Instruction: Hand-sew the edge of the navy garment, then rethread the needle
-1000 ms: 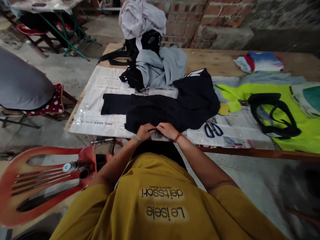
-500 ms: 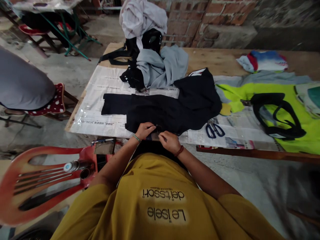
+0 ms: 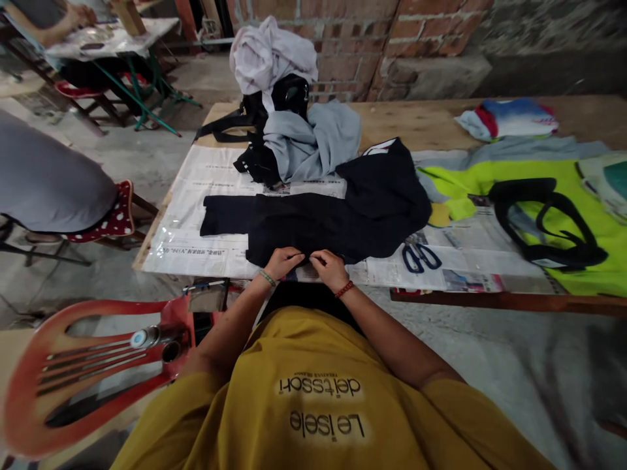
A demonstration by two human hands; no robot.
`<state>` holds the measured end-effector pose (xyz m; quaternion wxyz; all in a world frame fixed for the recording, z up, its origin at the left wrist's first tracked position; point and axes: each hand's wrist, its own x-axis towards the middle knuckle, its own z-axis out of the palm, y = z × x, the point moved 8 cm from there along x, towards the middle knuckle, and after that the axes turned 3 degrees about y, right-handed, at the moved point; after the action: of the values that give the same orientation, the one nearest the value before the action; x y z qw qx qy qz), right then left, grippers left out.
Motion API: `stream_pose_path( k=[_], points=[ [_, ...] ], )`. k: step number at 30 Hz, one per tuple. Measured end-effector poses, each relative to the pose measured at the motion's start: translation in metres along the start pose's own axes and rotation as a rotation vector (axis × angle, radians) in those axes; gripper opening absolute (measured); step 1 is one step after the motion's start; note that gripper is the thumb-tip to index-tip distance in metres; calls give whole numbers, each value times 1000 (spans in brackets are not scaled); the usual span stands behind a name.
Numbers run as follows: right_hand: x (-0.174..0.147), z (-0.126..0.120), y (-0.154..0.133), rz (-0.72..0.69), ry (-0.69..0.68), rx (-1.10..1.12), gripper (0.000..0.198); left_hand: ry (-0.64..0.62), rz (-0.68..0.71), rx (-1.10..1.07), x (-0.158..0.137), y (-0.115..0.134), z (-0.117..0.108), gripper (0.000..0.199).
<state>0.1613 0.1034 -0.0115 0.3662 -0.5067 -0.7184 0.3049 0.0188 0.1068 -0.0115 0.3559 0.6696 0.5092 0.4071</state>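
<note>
A dark navy garment (image 3: 313, 225) lies flat along the front of the table, a narrower part reaching left and a bunched part at the right. At its near edge my left hand (image 3: 283, 263) is closed, thumb and finger pinching the cloth. Just right of it, my right hand (image 3: 332, 269) is closed in a pinch, its fingertips close to those of the left. Whatever sits between the right fingertips is too small to make out. Dark-handled scissors (image 3: 421, 258) rest on the newspaper to the right of my right hand.
Newspaper (image 3: 171, 222) covers much of the wooden table. Behind the garment are a grey cloth (image 3: 313, 140) and a white cloth bundle (image 3: 272, 55). Neon-yellow clothing (image 3: 539, 176) with a black strap (image 3: 548, 225) lies right. A red chair (image 3: 93, 313) stands left; a person (image 3: 49, 170) sits beyond.
My right hand has moved up and left, bringing its fingertips close to the left hand's. The left hand stays at the garment's edge. The view has shifted slightly.
</note>
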Motion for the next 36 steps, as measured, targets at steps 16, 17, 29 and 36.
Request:
stream_pose_path(
  k=[16, 17, 29, 36],
  points=[
    [2, 6, -6, -49, 16, 0, 19, -2, 52, 47, -1, 4, 1, 24],
    [2, 7, -6, -51, 14, 6, 20, 2, 53, 46, -1, 4, 0, 24],
    [6, -6, -26, -139, 52, -76, 21, 50, 63, 79, -1, 1, 1, 30],
    [7, 3, -33, -261, 5, -86, 20, 33, 82, 52, -2, 4, 2, 30]
  ],
)
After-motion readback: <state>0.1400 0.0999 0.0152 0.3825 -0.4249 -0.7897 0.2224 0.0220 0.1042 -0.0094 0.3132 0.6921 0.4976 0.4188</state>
